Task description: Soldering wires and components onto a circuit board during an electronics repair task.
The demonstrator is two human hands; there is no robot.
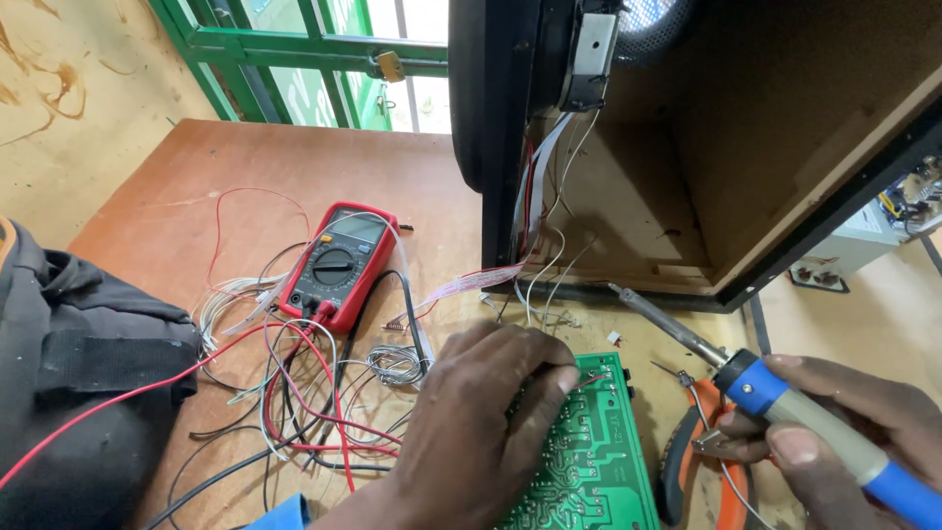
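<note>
Soldering iron poised over green board

Circuit board (pixel 589 461), flat glossy green laminate with pale traces, lies on the wooden table (pixel 196 186) below the open black cabinet (pixel 706 147). Left hand (pixel 481 432) rests on the board, fingers (pixel 549 378) curled and pinching a thin red wire. Right of the board, right hand (pixel 844 422) grips the blue-handled soldering iron (pixel 775 393), fingers closed around it, metal tip pointing toward the cabinet.

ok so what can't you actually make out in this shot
Head view only:
- Circuit board: near end cut by the bottom edge; left part under the left hand.
- Soldering iron: handle end leaves the right edge, in the right hand.
- Pliers: jaws hidden under the iron and right hand.
- Multimeter: screen too small to read.
</note>
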